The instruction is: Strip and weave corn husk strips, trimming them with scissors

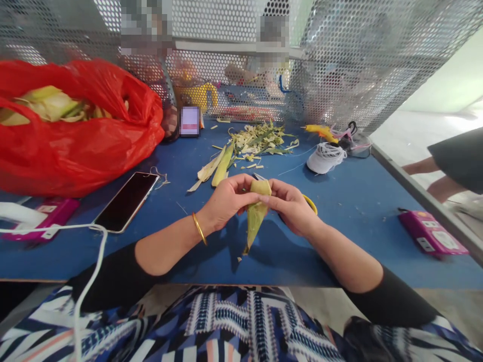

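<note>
My left hand [225, 200] and my right hand [290, 205] meet above the blue table [354, 201]. Both pinch a folded yellow-green leaf strip [256, 213], whose pointed end hangs down toward me. The fingers of both hands are closed on its folded top. A gold bangle [199, 228] sits on my left wrist. A yellow loop [311, 203], perhaps a scissor handle, shows behind my right hand.
A red plastic bag [75, 136] of leaves lies at the left. A phone [126, 201] and pink devices [432, 234] lie on the table. Leaf scraps [256, 141], a string spool [324, 157] and a perforated metal screen [339, 60] stand farther back. Other people sit behind the screen.
</note>
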`<state>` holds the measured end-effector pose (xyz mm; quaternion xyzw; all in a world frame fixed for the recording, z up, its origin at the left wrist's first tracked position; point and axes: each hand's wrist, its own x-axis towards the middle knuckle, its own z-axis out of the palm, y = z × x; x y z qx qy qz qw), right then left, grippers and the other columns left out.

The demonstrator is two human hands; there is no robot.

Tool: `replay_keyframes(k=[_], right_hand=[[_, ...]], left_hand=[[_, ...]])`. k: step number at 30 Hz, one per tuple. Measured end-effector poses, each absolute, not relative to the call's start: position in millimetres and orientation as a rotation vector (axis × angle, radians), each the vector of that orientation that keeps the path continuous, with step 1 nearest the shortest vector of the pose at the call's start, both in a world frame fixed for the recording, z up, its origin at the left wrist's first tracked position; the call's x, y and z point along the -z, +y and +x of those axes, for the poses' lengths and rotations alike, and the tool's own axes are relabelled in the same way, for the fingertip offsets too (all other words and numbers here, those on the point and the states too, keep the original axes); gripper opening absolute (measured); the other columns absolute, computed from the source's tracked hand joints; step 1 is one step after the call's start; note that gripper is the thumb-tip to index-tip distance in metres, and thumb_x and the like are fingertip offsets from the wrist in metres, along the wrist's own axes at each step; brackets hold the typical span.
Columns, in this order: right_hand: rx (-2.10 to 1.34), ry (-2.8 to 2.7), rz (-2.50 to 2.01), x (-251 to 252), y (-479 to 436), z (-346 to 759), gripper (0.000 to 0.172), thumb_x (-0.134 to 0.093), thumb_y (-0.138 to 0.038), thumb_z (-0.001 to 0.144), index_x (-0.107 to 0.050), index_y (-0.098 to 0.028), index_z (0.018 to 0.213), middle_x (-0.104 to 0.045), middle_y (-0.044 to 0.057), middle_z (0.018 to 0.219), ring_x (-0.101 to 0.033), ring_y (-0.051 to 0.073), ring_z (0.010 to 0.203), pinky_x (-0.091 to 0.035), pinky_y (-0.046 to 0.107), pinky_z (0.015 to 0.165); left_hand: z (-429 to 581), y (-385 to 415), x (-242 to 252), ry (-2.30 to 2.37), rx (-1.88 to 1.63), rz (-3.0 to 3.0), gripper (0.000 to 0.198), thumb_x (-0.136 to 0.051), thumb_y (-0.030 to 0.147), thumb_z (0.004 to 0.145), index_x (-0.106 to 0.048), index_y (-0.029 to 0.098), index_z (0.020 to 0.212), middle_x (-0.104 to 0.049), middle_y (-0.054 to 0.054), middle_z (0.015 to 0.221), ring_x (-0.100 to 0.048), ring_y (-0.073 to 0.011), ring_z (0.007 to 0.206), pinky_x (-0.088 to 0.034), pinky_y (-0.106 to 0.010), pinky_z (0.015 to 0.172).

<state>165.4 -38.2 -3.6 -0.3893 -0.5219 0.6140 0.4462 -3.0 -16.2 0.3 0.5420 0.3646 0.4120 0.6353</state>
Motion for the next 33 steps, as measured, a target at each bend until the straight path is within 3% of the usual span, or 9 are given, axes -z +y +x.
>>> replay_keyframes(k=[5,11,16,21,27,33], right_hand=[[-1.416,-1.166,-1.049,6.1,-35.5,164.5,0.044,-0.09,-0.049,0.061,-0.059,-0.02,0.07,-0.06,-0.004,0.061,-0.053,0.01,0.055,-0.045,0.024,0.054],[-1.339,-1.188,-1.091,6.0,-35.2,163.8,0.051,-0.092,-0.052,0.054,-0.054,-0.022,0.068,-0.055,-0.007,0.055,-0.048,0.009,0.047,-0.04,0.023,0.044],[-1.353,-1.202,-1.066,5.9,-36.3,163.6,0.043,-0.087,-0.053,0.063,-0.064,-0.021,0.08,-0.061,-0.004,0.06,-0.054,0.011,0.053,-0.046,0.025,0.05],[-1.27,-1.247,-1.106,9.5,-34.5,164.1,0.04,-0.085,-0.051,0.066,-0.063,-0.02,0.075,-0.061,-0.003,0.062,-0.052,0.01,0.055,-0.046,0.025,0.054],[-1.228,-1.318,-1.113,9.9,-33.1,165.1,0.037,-0.084,-0.049,0.068,-0.062,-0.019,0.075,-0.058,-0.004,0.063,-0.05,0.01,0.055,-0.044,0.025,0.053],[-1.191,-1.356,-1.133,11.7,-32.5,165.8,0.029,-0.079,-0.043,0.072,-0.062,-0.019,0.077,-0.057,-0.005,0.061,-0.05,0.01,0.056,-0.044,0.026,0.054]], left_hand=[[-2.2,-16.8,0.1,0.882,-0.856,1.265,0.026,-0.079,0.027,0.061,-0.058,0.018,0.073,-0.055,0.006,0.059,-0.041,-0.0052,0.046,-0.029,-0.019,0.04],[-2.1,-15.8,2.0,0.828,-0.847,1.147,0.031,-0.079,0.031,0.064,-0.052,0.019,0.073,-0.061,0.003,0.07,-0.062,-0.0123,0.066,-0.05,-0.024,0.057],[-3.1,-15.2,3.2,0.82,-0.776,1.121,0.028,-0.078,0.025,0.062,-0.058,0.019,0.08,-0.062,0.003,0.072,-0.062,-0.0123,0.063,-0.047,-0.024,0.056],[-1.7,-13.9,5.1,0.85,-0.838,1.109,0.028,-0.08,0.02,0.056,-0.056,0.019,0.071,-0.056,0.007,0.065,-0.055,-0.009,0.059,-0.045,-0.022,0.056],[-2.5,-12.3,4.5,0.872,-0.785,1.025,0.027,-0.082,0.034,0.062,-0.063,0.018,0.075,-0.063,0.002,0.067,-0.062,-0.0141,0.062,-0.048,-0.027,0.058],[-2.3,-12.0,4.3,0.933,-0.854,1.094,0.028,-0.083,0.034,0.065,-0.061,0.018,0.07,-0.062,0.002,0.067,-0.059,-0.0115,0.061,-0.047,-0.024,0.055]])
